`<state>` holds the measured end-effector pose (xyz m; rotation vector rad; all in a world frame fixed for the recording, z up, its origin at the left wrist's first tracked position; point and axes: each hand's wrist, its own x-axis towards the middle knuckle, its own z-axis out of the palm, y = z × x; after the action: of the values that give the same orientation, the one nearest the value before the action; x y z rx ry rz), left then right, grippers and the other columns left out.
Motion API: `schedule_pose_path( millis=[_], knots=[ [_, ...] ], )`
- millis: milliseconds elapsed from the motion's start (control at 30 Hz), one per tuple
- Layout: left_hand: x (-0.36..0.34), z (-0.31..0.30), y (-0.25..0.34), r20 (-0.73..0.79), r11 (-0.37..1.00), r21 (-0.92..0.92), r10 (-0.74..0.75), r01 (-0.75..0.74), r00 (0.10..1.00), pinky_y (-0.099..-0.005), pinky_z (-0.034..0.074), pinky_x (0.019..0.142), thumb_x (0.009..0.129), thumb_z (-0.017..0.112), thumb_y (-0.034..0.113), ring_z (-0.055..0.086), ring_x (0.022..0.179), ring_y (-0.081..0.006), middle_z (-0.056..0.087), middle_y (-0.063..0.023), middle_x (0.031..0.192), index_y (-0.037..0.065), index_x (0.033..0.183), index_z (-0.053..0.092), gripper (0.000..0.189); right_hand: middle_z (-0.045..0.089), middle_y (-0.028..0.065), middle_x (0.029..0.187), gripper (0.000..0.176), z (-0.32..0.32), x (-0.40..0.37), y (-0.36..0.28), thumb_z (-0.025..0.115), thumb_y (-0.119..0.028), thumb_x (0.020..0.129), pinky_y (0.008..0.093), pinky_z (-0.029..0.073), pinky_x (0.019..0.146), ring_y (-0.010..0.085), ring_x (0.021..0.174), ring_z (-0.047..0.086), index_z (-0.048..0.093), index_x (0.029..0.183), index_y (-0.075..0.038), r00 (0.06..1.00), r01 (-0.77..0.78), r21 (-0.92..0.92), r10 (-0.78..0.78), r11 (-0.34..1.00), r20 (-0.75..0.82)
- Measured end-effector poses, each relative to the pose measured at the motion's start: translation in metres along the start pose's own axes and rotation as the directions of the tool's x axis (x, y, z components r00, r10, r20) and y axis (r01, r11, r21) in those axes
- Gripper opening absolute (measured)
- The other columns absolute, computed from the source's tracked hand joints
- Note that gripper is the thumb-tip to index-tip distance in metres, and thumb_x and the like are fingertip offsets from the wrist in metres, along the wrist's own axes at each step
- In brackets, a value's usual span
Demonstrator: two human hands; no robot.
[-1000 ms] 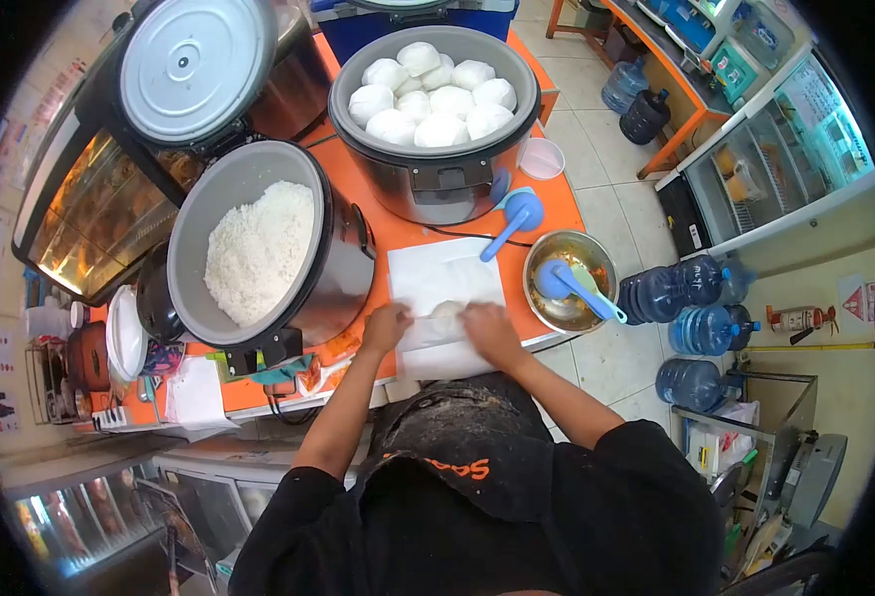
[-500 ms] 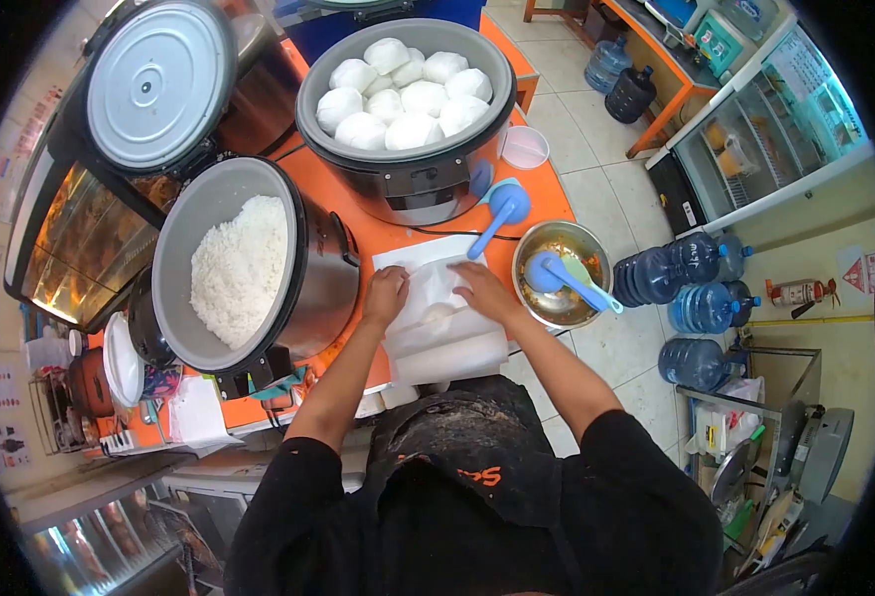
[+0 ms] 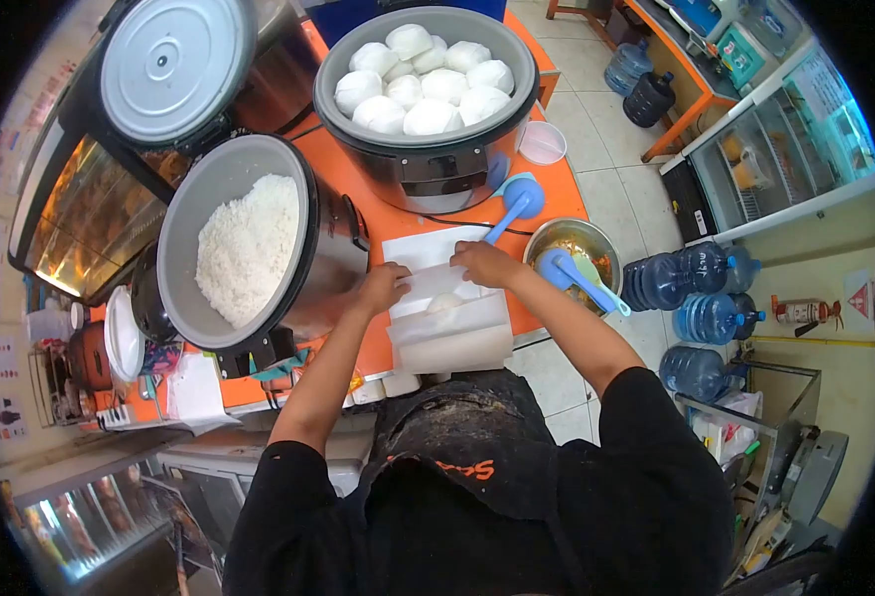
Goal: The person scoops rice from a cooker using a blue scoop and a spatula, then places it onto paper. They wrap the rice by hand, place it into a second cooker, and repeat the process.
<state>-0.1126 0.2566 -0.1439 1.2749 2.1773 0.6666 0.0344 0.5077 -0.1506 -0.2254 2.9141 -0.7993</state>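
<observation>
On the orange table in front of me lies a sheet of white wrapping paper point(image 3: 452, 343), with a small pale mound, perhaps rice, showing through at its middle. My left hand point(image 3: 386, 286) pinches the left end of the sheet's far edge. At the right end of that edge, my right hand point(image 3: 487, 264) is closed on the paper too. The far edge is raised and bent over towards me. More white paper point(image 3: 428, 248) lies flat just beyond. To the right stands a steel bowl point(image 3: 611, 248) with blue and green ladles resting in it.
An open cooker of white rice point(image 3: 249, 248) stands at left. Behind, another cooker point(image 3: 423, 164) holds several white wrapped bundles point(image 3: 444, 86). A blue scoop point(image 3: 523, 198) and a pink-white cup point(image 3: 543, 143) sit near the table's right side. Water bottles point(image 3: 671, 275) stand on the floor.
Both hands have lifted the paper's far edge and folded it towards me over the pale mound. The right hand has turned inward. The whole view has shifted slightly.
</observation>
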Motion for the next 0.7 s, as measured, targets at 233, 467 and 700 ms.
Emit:
schedule_pose_path(
  millis=[233,467,700],
  knots=[
    [0.003,0.006,0.002,-0.065,0.988,0.046,-0.142,0.145,0.988,-0.0437,0.052,0.09,0.082,0.075,0.017,0.067,0.102,-0.0362,0.07,-0.0172,0.109,0.007,0.11,0.072,0.03,0.067,0.012,0.1,0.02,-0.005,-0.007,0.02,0.071,-0.014,0.08,0.046,0.048,0.092,0.0335,0.106,0.061,0.072,0.1,-0.009,0.99,-0.136,-0.134,0.139,0.981,0.013],
    [0.002,-0.006,0.029,-0.127,0.999,0.027,0.033,-0.029,0.991,-0.0444,0.052,0.088,0.084,0.074,0.019,0.067,0.101,-0.0333,0.071,-0.0141,0.107,0.008,0.104,0.073,0.023,0.066,0.0094,0.104,0.017,-0.014,-0.015,0.003,0.07,-0.013,0.085,0.0427,0.049,0.093,0.0318,0.108,0.059,0.073,0.101,-0.009,0.991,-0.017,-0.065,0.009,0.998,-0.132],
    [-0.041,0.007,0.046,-0.142,0.987,0.086,0.143,-0.132,0.979,-0.0432,0.046,0.094,0.086,0.071,0.017,0.067,0.096,-0.026,0.072,-0.0077,0.096,0.012,0.097,0.076,0.013,0.064,0.0084,0.105,0.023,-0.001,-0.057,-0.027,0.06,0.001,0.082,0.0394,0.051,0.09,0.0273,0.102,0.062,0.071,0.102,-0.006,0.987,0.094,0.002,-0.093,0.996,-0.13]
  ],
)
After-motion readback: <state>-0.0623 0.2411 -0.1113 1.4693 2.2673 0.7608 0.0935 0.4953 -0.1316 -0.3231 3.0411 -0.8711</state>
